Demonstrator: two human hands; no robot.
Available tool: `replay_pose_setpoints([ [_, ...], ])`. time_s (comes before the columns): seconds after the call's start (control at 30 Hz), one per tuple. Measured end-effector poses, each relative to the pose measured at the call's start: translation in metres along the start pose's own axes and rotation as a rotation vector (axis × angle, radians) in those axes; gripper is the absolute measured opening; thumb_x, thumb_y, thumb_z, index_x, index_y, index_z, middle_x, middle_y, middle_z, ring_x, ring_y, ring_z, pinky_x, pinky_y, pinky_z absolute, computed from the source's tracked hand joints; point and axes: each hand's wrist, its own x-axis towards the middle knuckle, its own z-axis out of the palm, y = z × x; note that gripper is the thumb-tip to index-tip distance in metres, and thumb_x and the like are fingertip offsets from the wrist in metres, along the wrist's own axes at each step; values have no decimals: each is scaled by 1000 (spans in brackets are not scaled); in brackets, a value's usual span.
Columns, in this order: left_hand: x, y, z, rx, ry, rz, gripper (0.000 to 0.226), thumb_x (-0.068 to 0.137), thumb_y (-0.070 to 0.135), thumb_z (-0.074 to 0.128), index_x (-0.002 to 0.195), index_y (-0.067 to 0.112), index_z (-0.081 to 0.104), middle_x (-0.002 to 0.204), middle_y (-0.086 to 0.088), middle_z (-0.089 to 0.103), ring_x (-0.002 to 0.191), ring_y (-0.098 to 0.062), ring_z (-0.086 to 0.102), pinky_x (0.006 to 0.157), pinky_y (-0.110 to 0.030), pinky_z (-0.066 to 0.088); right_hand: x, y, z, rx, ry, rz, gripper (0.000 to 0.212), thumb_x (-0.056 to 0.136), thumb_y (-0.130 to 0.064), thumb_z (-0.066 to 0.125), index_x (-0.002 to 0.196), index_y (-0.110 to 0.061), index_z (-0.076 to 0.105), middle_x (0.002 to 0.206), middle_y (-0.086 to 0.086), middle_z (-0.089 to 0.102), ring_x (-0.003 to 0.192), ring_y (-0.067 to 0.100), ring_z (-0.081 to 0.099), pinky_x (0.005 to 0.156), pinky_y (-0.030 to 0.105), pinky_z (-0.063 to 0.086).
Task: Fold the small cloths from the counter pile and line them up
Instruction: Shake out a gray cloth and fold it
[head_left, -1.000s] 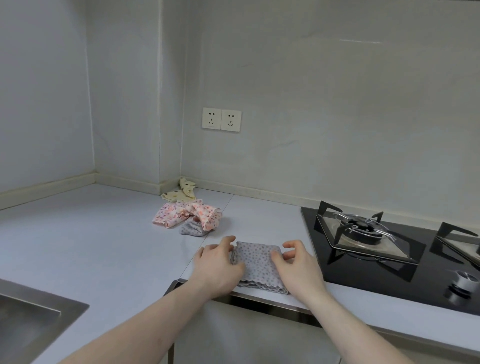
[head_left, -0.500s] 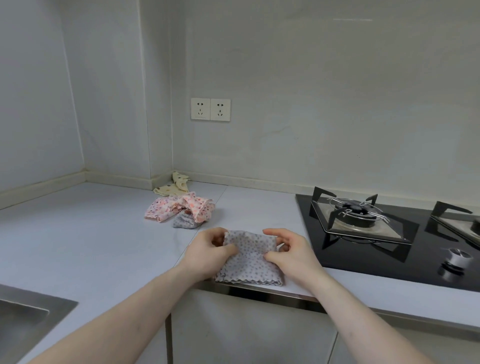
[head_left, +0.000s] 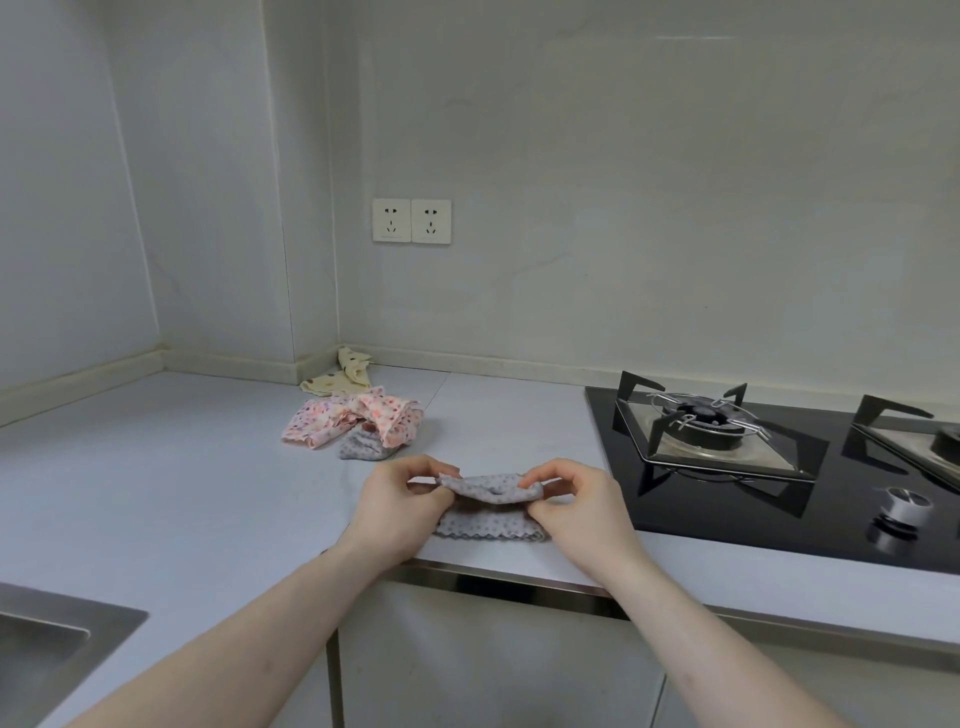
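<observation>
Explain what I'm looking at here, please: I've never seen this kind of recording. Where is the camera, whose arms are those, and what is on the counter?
There is no machine: a person wears one wide-angle camera on the head, looking forward and down, so the two bare arms are the person's own. The left hand and right hand each pinch an end of a grey dotted cloth, lifting its far edge while the near edge lies on the pale counter. Further back lies a loose pile: a pink floral cloth, a crumpled grey cloth and a cream spotted cloth in the corner. To the right is a black gas hob; a sink shows at the lower left, and a double wall socket is above.
</observation>
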Motion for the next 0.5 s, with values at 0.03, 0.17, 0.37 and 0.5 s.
replay_pose_setpoints([
  [0.03,0,0,0,21,1,2,22,90,3,63,91,20,77,65,-6,73,52,-17,44,52,-21,37,0,0,0,-7,2,-1,30,81,-4,71,74,-33,75,78,-8,75,71,5,71,66,29,59],
  [0.17,-5,0,2,156,10,52,25,90,5,58,91,24,74,61,0,69,45,-14,42,44,-21,37,0,2,1,-67,-12,-8,30,78,-5,70,72,-34,73,86,-12,76,80,0,70,71,22,58],
  [0.37,-9,-2,6,345,55,205,22,86,6,61,84,25,69,93,12,66,74,-6,63,74,-29,56,0,0,4,-157,-4,-23,22,80,-6,68,72,-26,70,87,-13,75,79,-7,67,64,8,49],
  [0.5,-11,0,8,454,28,245,16,92,14,57,81,21,66,100,11,58,88,-6,58,77,-23,47,-1,-1,7,-255,-17,-55,14,82,-13,65,72,-23,67,88,-12,73,75,-2,67,61,8,47],
])
